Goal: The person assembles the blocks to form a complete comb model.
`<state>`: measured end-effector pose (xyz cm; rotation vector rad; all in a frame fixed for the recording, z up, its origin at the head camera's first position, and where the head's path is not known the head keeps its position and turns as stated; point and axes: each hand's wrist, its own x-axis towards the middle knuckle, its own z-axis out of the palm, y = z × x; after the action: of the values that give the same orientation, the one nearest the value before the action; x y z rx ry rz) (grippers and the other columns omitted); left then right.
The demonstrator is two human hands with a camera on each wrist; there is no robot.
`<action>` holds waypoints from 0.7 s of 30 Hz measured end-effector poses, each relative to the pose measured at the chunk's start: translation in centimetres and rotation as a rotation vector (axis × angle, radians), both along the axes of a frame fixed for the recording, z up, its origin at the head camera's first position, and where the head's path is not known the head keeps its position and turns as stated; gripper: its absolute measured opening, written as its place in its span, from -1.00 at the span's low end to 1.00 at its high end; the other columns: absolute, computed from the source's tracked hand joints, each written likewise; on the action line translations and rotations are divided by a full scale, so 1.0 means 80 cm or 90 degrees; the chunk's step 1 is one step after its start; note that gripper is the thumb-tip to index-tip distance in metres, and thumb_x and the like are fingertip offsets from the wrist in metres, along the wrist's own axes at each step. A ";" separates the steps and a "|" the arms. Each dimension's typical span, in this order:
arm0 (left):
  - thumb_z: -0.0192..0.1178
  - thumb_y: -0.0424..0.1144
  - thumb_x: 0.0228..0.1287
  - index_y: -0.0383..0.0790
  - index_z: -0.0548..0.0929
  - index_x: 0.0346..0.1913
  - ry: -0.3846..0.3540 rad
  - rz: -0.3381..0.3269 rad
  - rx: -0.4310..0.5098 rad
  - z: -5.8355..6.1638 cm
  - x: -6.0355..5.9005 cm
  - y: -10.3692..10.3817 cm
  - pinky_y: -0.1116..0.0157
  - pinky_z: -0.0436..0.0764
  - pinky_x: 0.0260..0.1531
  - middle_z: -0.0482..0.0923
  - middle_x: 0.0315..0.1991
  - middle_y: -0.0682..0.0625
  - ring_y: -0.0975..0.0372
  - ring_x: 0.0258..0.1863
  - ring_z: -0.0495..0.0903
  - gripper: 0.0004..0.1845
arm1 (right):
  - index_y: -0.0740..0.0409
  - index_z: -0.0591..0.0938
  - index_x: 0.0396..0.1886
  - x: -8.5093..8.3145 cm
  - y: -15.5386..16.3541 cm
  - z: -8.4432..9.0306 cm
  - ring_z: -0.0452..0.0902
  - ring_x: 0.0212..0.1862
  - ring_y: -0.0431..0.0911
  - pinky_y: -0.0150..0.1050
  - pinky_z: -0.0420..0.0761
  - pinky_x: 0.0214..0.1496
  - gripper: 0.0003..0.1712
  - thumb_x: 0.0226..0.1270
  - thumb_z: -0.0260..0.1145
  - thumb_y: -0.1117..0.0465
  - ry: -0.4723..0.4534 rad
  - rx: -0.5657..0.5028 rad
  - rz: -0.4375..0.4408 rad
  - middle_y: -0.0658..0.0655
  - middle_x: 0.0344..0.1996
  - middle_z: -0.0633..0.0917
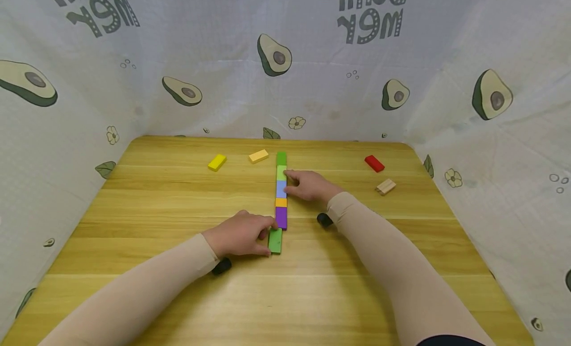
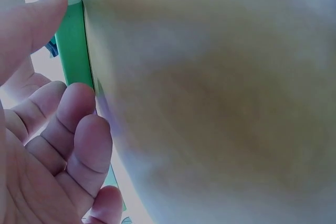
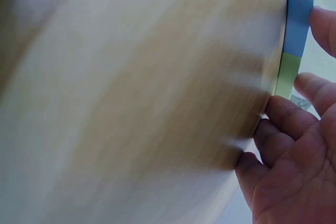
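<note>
Forming a row at table centre: five blocks joined. Left hand pinches a sixth, green block, at row's 6 o'clock end; right hand, fingers straight, steadies row. Four blocks loose toward 12 o'clock.

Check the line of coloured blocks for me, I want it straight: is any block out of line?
Yes. The green block at the near end, held by the left hand, sits slightly left of the row and a little askew. The right hand rests against the light green and blue blocks; those look aligned.
</note>
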<state>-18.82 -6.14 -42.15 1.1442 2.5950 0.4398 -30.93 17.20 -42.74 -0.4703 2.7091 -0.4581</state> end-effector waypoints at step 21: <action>0.30 0.21 0.00 0.15 0.50 0.08 0.008 -0.017 -0.007 -0.002 0.002 0.005 0.25 0.30 -0.20 0.51 -0.24 0.28 0.44 -0.27 0.47 -0.44 | -0.25 0.13 0.43 0.000 -0.002 0.001 0.07 0.43 -0.04 -0.08 0.11 0.42 -0.20 0.23 0.13 -0.28 -0.003 -0.004 -0.006 -0.04 0.40 0.22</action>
<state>-18.68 -5.77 -42.33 1.1817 2.5864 0.4139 -30.91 17.07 -42.66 -0.4579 2.7069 -0.4700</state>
